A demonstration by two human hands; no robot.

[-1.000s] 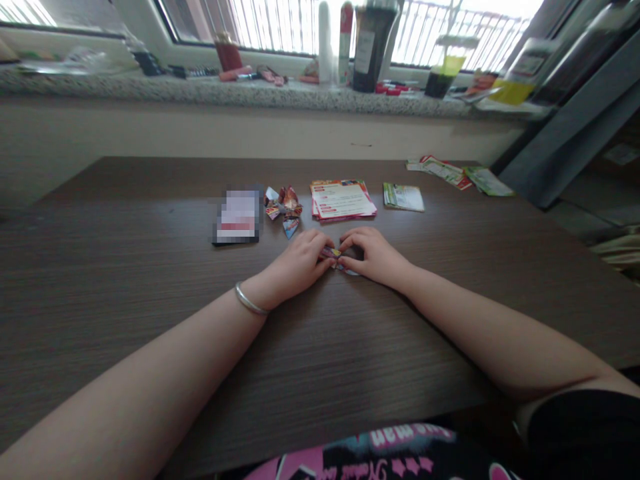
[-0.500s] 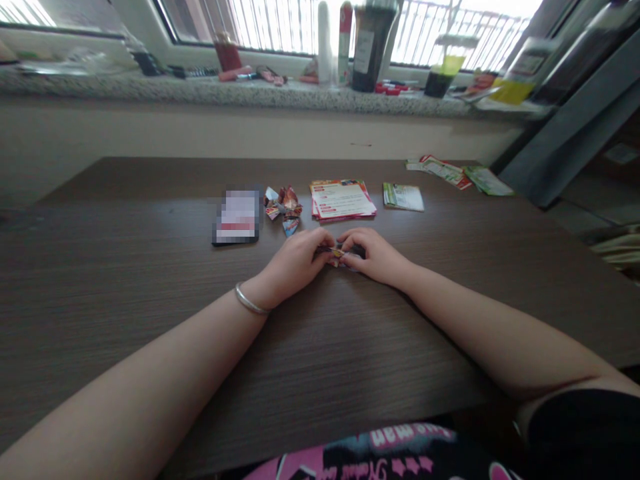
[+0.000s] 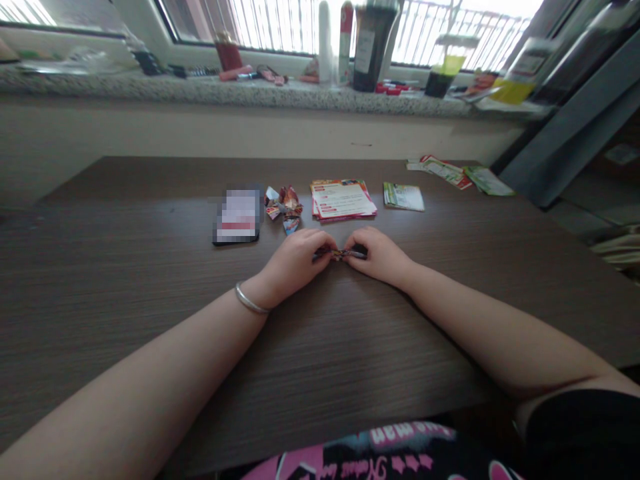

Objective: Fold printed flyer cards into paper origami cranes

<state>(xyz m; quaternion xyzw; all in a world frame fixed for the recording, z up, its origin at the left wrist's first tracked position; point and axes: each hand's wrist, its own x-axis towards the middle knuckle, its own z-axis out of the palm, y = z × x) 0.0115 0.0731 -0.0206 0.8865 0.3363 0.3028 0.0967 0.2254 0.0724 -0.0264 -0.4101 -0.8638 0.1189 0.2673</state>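
Between my hands is a small piece of folded printed paper, narrow and pinched at its middle. My left hand closes on its left end, thumb below and fingers above. The other end is pinched by my right hand. Fingers cover much of the paper, so its full shape is hidden. Just beyond my left hand lie folded, crumpled colourful papers. A stack of printed cards with red edges lies past both hands.
A dark-edged flat object with a blurred face lies left on the brown table. Small green-white cards sit right of the stack, with more leaflets at the far right. Bottles and cups crowd the stone windowsill.
My right hand has shifted slightly right and its fingers have closed in. The paper between my hands now looks narrower and more gathered. My left hand has barely moved.
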